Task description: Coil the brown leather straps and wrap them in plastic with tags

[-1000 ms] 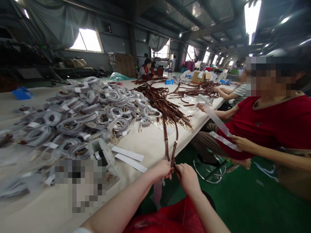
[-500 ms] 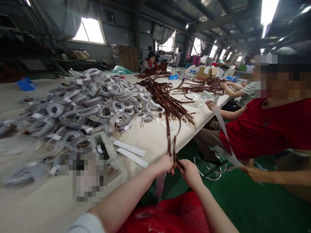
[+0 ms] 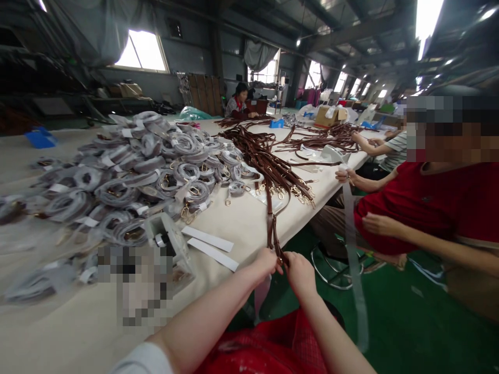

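Observation:
My left hand (image 3: 268, 261) is closed on a brown leather strap (image 3: 270, 223) at the table's front edge. Close beside it, my right hand (image 3: 300, 272) is closed on the same strap near a small gold metal fitting (image 3: 279, 261). From my hands the strap runs up and away toward a heap of brown straps (image 3: 268, 166) with gold clasps at their near ends. A translucent plastic strip (image 3: 262, 296) hangs below my left hand. My fingertips are partly hidden, so the exact pinch is hard to see.
Coiled straps in clear wrapping form a big pile (image 3: 156, 166) on the left. A grey tape dispenser (image 3: 171, 244) stands near two white paper strips (image 3: 210, 246). At right, a co-worker in red (image 3: 429, 208) sits with a long plastic strip (image 3: 353, 259); others work farther back.
My right hand has shifted slightly toward me on the strap, and the strap's looped part has moved left. The co-worker's plastic strip now hangs straight down, and one of that person's hands has let go of it.

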Tool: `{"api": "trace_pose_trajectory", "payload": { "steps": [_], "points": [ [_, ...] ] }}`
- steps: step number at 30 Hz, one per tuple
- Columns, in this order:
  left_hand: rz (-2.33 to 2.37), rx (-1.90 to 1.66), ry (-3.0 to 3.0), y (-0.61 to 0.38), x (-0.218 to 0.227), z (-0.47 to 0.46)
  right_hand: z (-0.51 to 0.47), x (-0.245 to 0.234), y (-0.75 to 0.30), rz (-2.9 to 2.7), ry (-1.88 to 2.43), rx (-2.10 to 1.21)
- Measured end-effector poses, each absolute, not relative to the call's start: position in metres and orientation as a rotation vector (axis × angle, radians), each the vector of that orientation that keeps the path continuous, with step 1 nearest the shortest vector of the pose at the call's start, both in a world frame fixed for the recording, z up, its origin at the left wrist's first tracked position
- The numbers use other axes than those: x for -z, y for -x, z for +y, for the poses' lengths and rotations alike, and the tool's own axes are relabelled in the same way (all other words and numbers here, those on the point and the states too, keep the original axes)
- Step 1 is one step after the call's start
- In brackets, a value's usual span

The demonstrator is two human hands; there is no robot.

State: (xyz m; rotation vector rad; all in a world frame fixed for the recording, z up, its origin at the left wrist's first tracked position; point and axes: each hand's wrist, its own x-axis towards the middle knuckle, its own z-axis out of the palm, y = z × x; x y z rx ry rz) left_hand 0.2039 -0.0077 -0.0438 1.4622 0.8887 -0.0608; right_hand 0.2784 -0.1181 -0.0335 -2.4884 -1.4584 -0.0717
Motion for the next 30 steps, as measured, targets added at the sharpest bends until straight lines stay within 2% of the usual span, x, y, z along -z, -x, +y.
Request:
{"api": "trace_pose_trajectory", "payload": {
  "steps": [10,20,30],
  "points": [
    [0.923,0.043,-1.422,-0.201,0.044,-0.005,-0.108,0.024,-0.285,-1.668,2.485,0.063],
    [0.976,-0.044,-1.469,-0.207,0.051,0.002,-0.094,0.016,-0.296,-1.534,2.460,-0.172],
    [0.937,-0.013,-1.585,-0.202,0.029,-0.013,-0.075,0.025,-0.304,-0.994,2.385,-0.373]
  ]
}}
